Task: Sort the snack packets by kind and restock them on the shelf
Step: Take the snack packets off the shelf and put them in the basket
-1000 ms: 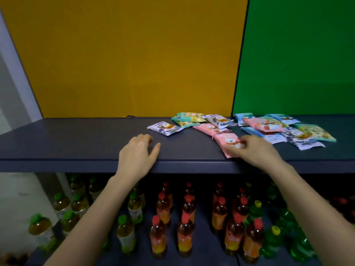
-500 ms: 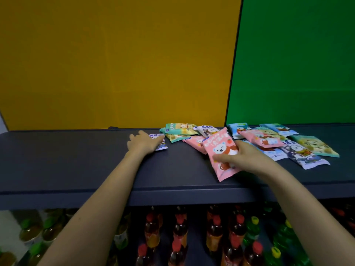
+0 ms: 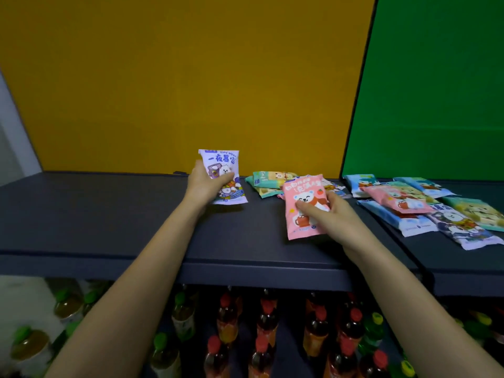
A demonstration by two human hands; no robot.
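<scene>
Nearest, on the lower tier: bottled drinks (image 3: 261, 323) with red and green caps, packed under the front lip of the shelf (image 3: 109, 236). Above them, the right hand (image 3: 335, 218) pinches a pink packet (image 3: 301, 197), thumb on the printed face and fingers behind. The packet is tilted up; whether its lower edge touches the shelf top I can't tell. Further in, the left hand (image 3: 203, 185) grips a purple packet (image 3: 222, 166) upright, thumb across its front. Likely risk: both holds are pinches on slick film, so a slack one near the lip could drop the pink packet among the bottles. A hand sweeping back could also drag neighbours and mix kinds. Teal packets (image 3: 266, 181) lie between the hands. The mixed heap (image 3: 409, 205) sits to the right, blue, pink, green and dark. Its overlap is the obstacle, since lower packets won't lift without shifting upper ones. A yellow panel (image 3: 191, 77) and a green panel (image 3: 436, 77) close the back.
</scene>
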